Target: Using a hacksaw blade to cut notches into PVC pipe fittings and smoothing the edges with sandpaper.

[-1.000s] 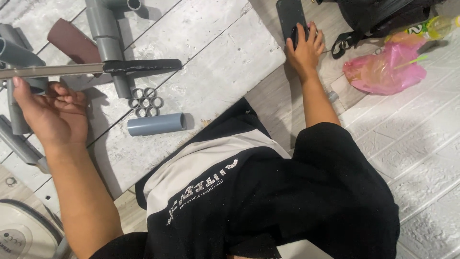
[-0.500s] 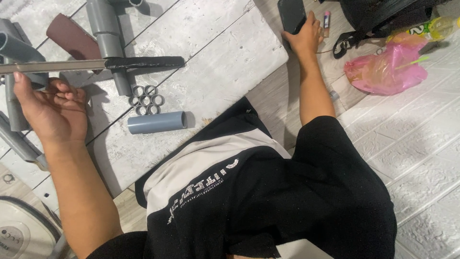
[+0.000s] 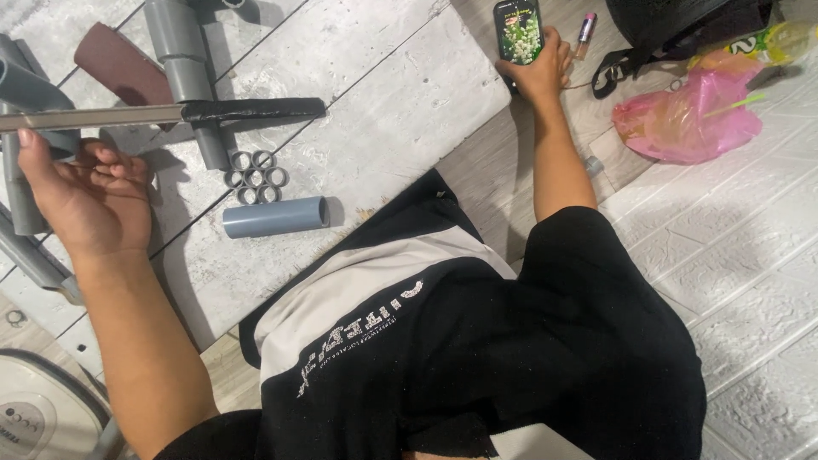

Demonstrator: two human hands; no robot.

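Head view looks straight down on a person sitting on the floor, black shorts filling the lower middle. The left hand (image 3: 89, 200) sits at nine o'clock, palm up, fingers curled loosely inward and the thumb raised against a long flat metal bar (image 3: 89, 117); the fingers are not clamped on it, only the thumb tip touches its underside. The bar runs level from the left edge to a black handle (image 3: 254, 109) at eleven o'clock. Under it lie grey pipes (image 3: 183, 64) and a dark red roll (image 3: 119, 64). Just right of the left hand, a cluster of small grey rings (image 3: 253, 177) rests on the white board (image 3: 375, 102), and a short grey tube (image 3: 274, 217) lies on its side just below them, near the middle.

The right hand (image 3: 538, 72) reaches out to one o'clock, fingers closed around the lower end of a phone (image 3: 518, 31) whose screen is lit and faces up. Just right of the phone lies a small pink tube (image 3: 584, 30). A black bag (image 3: 682, 25) sits at the top right, with a pink plastic bag (image 3: 686, 123) at two o'clock beside it. A round white appliance (image 3: 38, 413) shows at seven o'clock.
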